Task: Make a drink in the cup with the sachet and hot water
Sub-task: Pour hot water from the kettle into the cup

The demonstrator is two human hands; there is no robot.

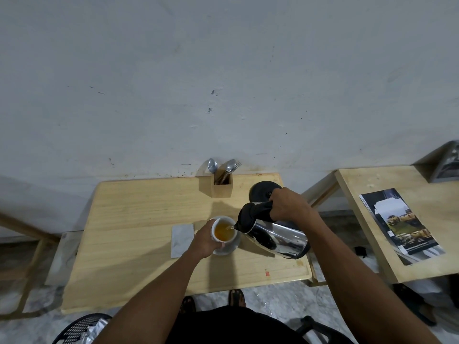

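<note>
1. Right hand (285, 204), fingers wrapped round the handle, tips a steel electric kettle (275, 235) over the white cup (223, 232) at mid-desk (139, 202)
2. Left hand (206, 240), fingers curled round the cup, steadies it on its saucer (229, 248)
3. Amber drink half-poured; sachet (182, 240) lies just left; stirring likely remains

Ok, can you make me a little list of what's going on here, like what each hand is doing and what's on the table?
left hand: grip around the white cup, steadying it
right hand: grip on the kettle handle, kettle tipped toward the cup
cup contents: amber liquid, water streaming in
under cup: white saucer
beside cup: flat silvery sachet
at table's far edge: wooden holder with spoons and a fork, black kettle base
</note>
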